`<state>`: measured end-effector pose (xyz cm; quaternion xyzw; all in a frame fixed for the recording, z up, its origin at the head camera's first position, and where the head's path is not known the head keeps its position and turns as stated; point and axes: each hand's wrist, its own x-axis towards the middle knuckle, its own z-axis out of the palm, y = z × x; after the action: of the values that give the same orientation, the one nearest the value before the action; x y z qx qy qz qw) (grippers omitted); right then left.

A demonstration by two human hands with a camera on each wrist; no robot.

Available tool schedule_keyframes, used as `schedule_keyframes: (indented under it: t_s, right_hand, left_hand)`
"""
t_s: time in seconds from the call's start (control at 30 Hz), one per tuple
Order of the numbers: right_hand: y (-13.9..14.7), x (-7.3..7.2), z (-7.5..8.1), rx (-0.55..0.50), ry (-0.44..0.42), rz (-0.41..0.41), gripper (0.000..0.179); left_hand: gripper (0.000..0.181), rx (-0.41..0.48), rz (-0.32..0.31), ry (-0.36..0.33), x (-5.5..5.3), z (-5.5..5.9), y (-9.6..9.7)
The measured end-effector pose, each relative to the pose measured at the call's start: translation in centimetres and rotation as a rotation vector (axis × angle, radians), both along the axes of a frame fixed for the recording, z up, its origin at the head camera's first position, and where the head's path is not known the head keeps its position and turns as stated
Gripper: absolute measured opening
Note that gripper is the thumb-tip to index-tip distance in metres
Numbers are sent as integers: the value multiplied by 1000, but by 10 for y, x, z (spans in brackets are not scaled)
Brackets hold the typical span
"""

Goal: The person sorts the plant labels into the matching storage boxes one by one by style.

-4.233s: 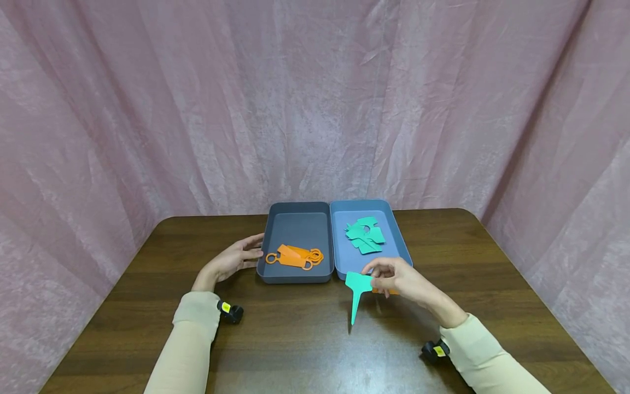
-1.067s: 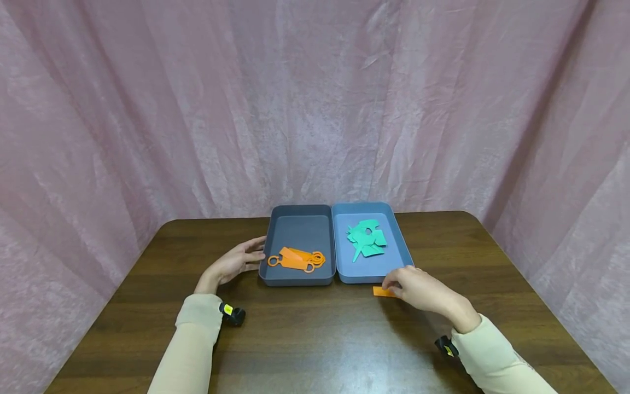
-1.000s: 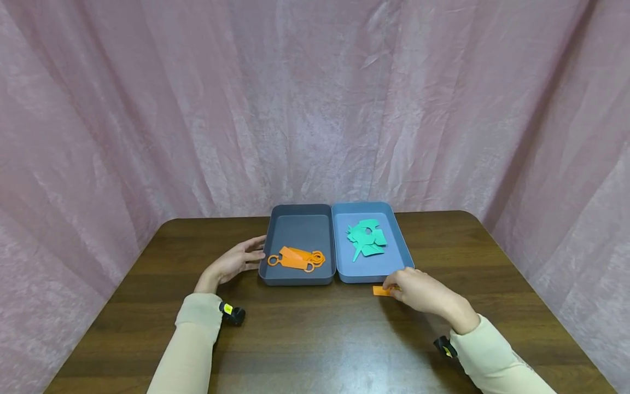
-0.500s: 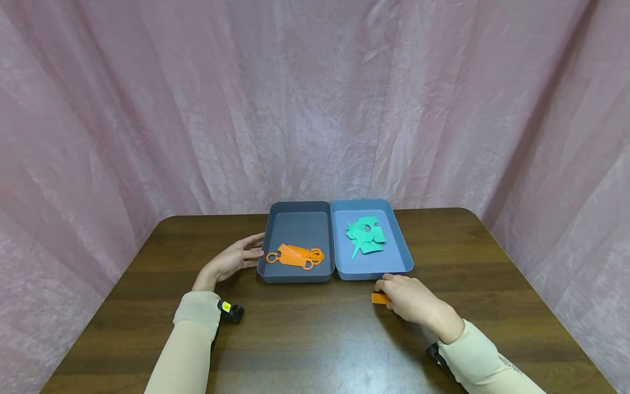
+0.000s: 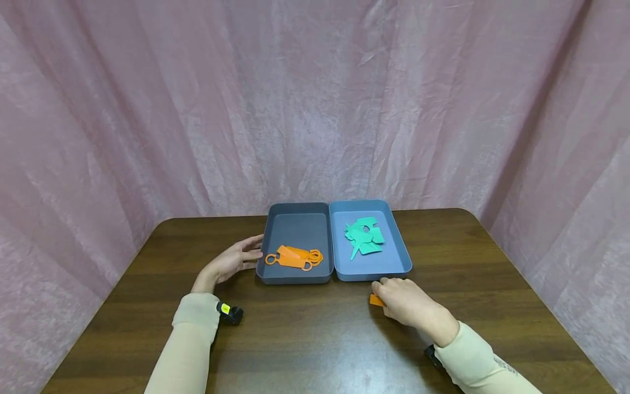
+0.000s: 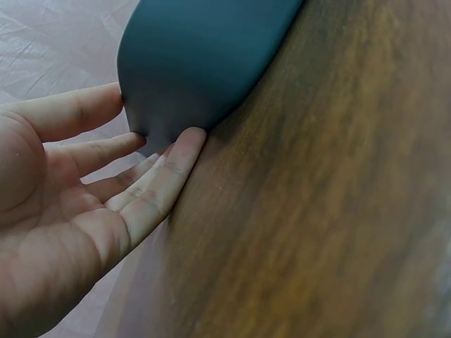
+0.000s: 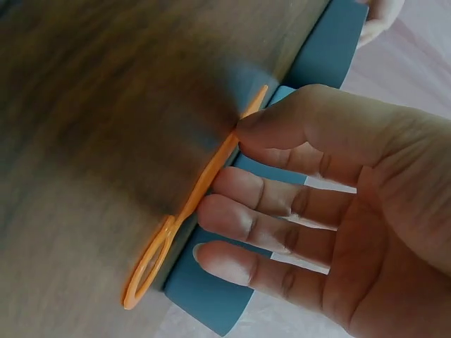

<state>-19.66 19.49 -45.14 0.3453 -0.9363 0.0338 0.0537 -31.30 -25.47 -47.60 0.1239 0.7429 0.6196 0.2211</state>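
Observation:
My right hand [image 5: 406, 302] pinches an orange tag [image 7: 208, 172] between thumb and index finger, just in front of the blue tray. In the right wrist view a ring loop shows at the tag's far end, and the other fingers lie behind it. My left hand [image 5: 233, 261] rests its nearly straight fingertips against the left side of the dark grey tray [image 5: 300, 227]. Several orange ring-ended tags [image 5: 295, 262] lie in that tray's front part. Green T-shaped plant labels [image 5: 370, 248] are heaped in the blue tray [image 5: 359, 269].
Both trays stand side by side near the back of the wooden table [image 5: 295, 334]. Behind and at the sides hangs a pink curtain [image 5: 305, 109]. Each wrist wears a small black camera [image 5: 230, 312].
The green plant label from my right hand now lies in the blue tray. That hand has taken hold of the orange tag and drawn it slightly toward me. My left hand stays put.

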Motion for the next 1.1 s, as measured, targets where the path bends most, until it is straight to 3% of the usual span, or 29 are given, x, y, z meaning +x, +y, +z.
schedule_keyframes:
  t_s: [0.1,0.27,0.43,0.8,1.1]
  right_hand:
    - [0,0,0,-14,-20,-12,29]
    - [-2,3,1,-80,-147,-58,26]
    - [-2,6,2,-122,-235,-53,28]
    - [-1,4,3,-114,-234,5,31]
    - [1,-2,7,-244,-339,-1,27]
  left_hand:
    - [67,3,0,0,0,-1,0]
    - [66,4,-3,4,0,-1,0]
    - [66,1,-1,8,-1,0,0]
    - [66,8,-6,10,0,-1,0]
    - [68,-15,4,12,1,0,0]
